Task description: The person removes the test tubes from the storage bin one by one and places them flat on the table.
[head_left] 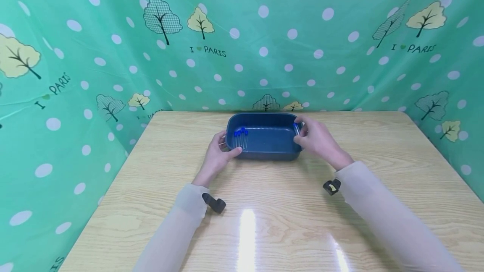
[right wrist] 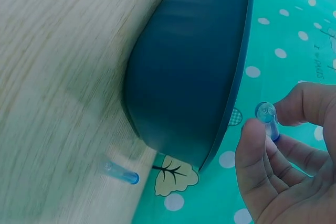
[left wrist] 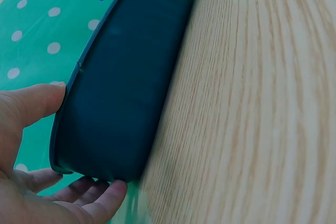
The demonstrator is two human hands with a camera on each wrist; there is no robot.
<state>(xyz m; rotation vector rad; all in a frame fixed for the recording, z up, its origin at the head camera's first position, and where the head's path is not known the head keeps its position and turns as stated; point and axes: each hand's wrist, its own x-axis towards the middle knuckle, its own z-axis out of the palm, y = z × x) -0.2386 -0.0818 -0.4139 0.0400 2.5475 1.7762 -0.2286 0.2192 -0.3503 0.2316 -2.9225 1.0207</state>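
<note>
A dark blue rectangular plastic bin [head_left: 270, 155] stands on the table. My left hand [head_left: 216, 155] holds its left end, with the thumb at the front rim and the fingers against the outer end wall. Several clear tubes with blue caps [head_left: 243, 130] lie side by side inside at the left. Over the bin's right end my right hand [head_left: 319, 138] pinches one clear blue-capped tube [head_left: 296, 128] between thumb and fingers; its rounded clear end faces the camera in the right wrist view. Another blue-capped tube [right wrist: 122, 172] lies on the table near the bin.
The pale wood-grain table [head_left: 264, 221] ends at a green dotted curtain [head_left: 264, 66] printed with trees, hanging behind and at both sides. A black band [head_left: 214, 203] sits on the left sleeve and another black piece [head_left: 332, 186] on the right.
</note>
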